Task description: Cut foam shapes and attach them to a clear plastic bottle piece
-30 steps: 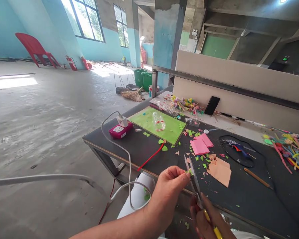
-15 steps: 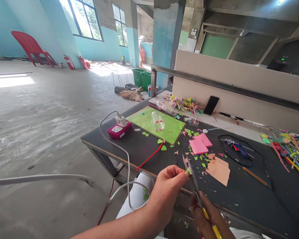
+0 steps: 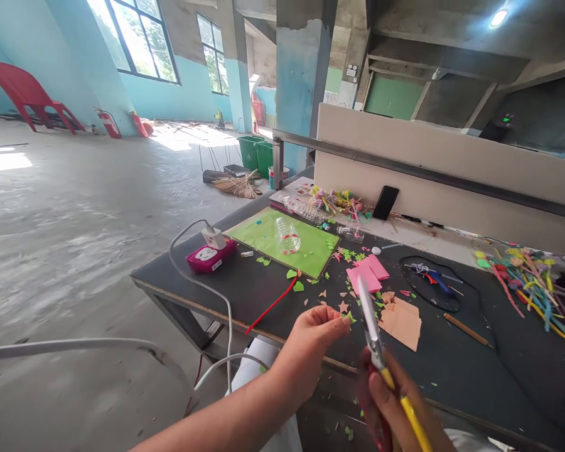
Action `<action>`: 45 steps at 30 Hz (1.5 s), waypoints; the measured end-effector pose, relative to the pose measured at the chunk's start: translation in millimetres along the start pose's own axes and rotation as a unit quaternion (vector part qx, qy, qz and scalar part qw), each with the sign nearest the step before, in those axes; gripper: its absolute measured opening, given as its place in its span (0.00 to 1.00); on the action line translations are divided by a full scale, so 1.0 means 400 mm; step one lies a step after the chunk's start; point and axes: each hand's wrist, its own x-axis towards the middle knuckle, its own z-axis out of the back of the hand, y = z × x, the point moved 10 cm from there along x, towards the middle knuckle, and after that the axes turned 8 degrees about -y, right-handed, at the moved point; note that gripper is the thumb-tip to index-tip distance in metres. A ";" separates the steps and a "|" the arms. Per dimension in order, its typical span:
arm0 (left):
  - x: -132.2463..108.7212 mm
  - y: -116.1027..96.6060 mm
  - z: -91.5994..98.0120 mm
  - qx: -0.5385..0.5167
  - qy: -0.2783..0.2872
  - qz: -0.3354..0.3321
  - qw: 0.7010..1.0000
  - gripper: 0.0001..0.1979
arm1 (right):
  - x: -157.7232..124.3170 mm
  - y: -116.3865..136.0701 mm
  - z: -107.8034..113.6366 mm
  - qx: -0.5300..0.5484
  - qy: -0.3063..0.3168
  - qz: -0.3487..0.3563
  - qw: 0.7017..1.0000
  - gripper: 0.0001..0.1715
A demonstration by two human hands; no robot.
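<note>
Between thumb and fingers, my left hand (image 3: 317, 339) pinches a small green paper star (image 3: 349, 318) above the table's front edge. To its right, my right hand (image 3: 395, 398) grips scissors (image 3: 371, 320) with yellow and red handles; the blades point up and away, look closed, and stand apart from the paper. Beyond them lie pink paper squares (image 3: 365, 277), peach paper sheets (image 3: 400, 323) and a peach paper star (image 3: 343, 307). Small green stars (image 3: 353, 256) and paper scraps are scattered nearby.
A plastic bottle (image 3: 287, 236) lies on a green sheet (image 3: 245, 233). At left are a magenta power socket box (image 3: 211, 256) with a white cable and a red pipe cleaner (image 3: 270, 307). A glue gun (image 3: 440, 282), wooden stick (image 3: 468, 331) and phone (image 3: 386, 202) are on the right.
The scissors have moved away from the green paper, and their blades have come together. My left hand still pinches the paper, now seen as a star. The view has shifted slightly right.
</note>
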 end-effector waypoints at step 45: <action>0.189 0.179 -0.256 0.189 0.336 0.186 0.904 0.16 | 0.187 0.001 0.222 0.113 -0.175 -0.032 0.978 0.21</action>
